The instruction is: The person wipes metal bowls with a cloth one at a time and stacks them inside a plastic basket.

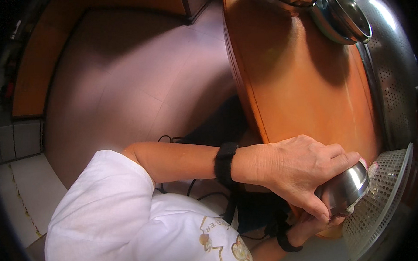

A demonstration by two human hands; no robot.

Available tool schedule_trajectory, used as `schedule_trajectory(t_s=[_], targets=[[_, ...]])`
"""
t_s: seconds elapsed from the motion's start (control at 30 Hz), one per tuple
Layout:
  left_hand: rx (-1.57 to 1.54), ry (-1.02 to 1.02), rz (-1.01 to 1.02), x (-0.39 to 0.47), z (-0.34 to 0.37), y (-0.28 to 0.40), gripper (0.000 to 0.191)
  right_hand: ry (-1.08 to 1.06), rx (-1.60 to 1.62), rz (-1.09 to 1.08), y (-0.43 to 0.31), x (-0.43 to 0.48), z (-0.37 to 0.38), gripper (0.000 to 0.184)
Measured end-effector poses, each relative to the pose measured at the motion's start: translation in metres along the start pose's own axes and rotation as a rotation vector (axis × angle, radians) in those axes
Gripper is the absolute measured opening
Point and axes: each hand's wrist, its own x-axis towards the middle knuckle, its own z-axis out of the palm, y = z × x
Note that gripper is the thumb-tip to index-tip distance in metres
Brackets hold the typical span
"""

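A shiny stainless steel bowl (348, 187) is tilted on its side at the lower right. My left hand (301, 168) reaches across from the left and grips it, fingers over the top and thumb along the near side. From below, my right hand (316, 225) supports the same bowl near its lower edge; its fingers are partly hidden behind the metal. A whitish cloth with pink parts (371, 169) shows along the bowl's far side; which hand holds it is hard to tell. Both wrists wear black bands.
An orange-brown counter (309, 98) curves along the right. Stacked steel bowls and pots (347, 17) stand at its top end. A white perforated plastic basket (386, 189) is just beyond my hands, and a perforated metal surface (392, 77) lies behind. Black cables (212, 195) hang near my body.
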Motion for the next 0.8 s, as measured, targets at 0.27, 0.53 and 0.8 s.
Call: schedule_trajectory(t_s=[0.27, 0.53, 0.8], targets=[[0.003, 0.001, 0.016, 0.000, 0.002, -0.003, 0.102, -0.005, -0.001, -0.002, -0.001, 0.001, 0.001, 0.059], [-0.019, -0.066, -0.030, -0.002, -0.005, 0.000, 0.105, -0.001, -0.010, -0.007, -0.003, 0.001, 0.003, 0.057], [-0.027, -0.092, -0.052, -0.004, -0.010, 0.006, 0.105, -0.016, -0.009, -0.013, -0.005, 0.000, 0.004, 0.056]])
